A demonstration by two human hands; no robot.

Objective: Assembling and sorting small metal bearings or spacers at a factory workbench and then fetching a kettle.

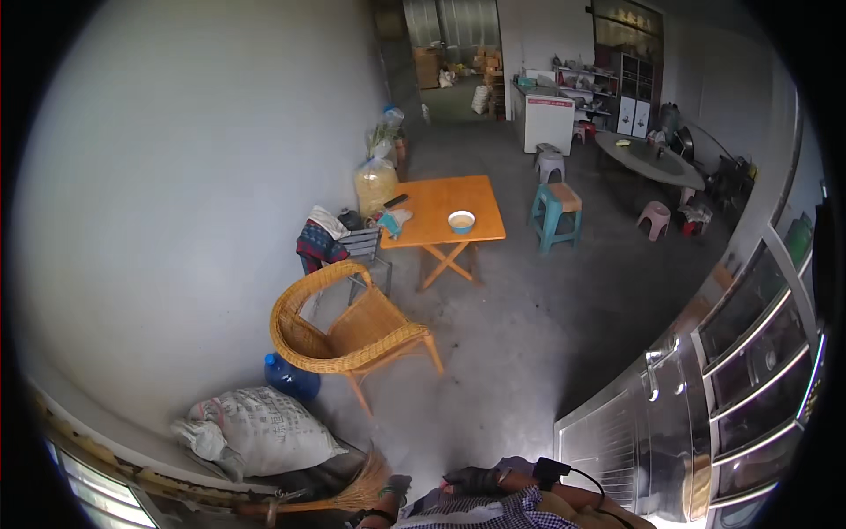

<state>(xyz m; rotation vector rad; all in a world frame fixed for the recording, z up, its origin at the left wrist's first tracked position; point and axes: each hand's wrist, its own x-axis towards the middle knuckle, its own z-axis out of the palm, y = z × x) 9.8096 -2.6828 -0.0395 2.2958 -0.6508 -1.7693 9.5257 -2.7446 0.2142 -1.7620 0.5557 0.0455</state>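
At the lower edge, my left hand [397, 488] shows as a small dark shape, seemingly gloved. Close to its left are the bristles of a straw broom [363, 483]; I cannot tell whether they touch. My right hand [474, 480], also dark, lies in front of my body over blue-and-white checked cloth [467, 511]. Its fingers are too small and dark to read. A black device [552, 470] with a cable sits on my right forearm. Beyond the broom a stuffed white woven sack [264, 432] lies against the wall.
Ahead stand a wicker armchair [352, 331], a blue water jug [292, 377] and an orange folding table [441, 198] bearing a bowl [461, 221]. Farther back are a teal stool [557, 216] and a round table [648, 159]. A metal door [634, 432] stands at right.
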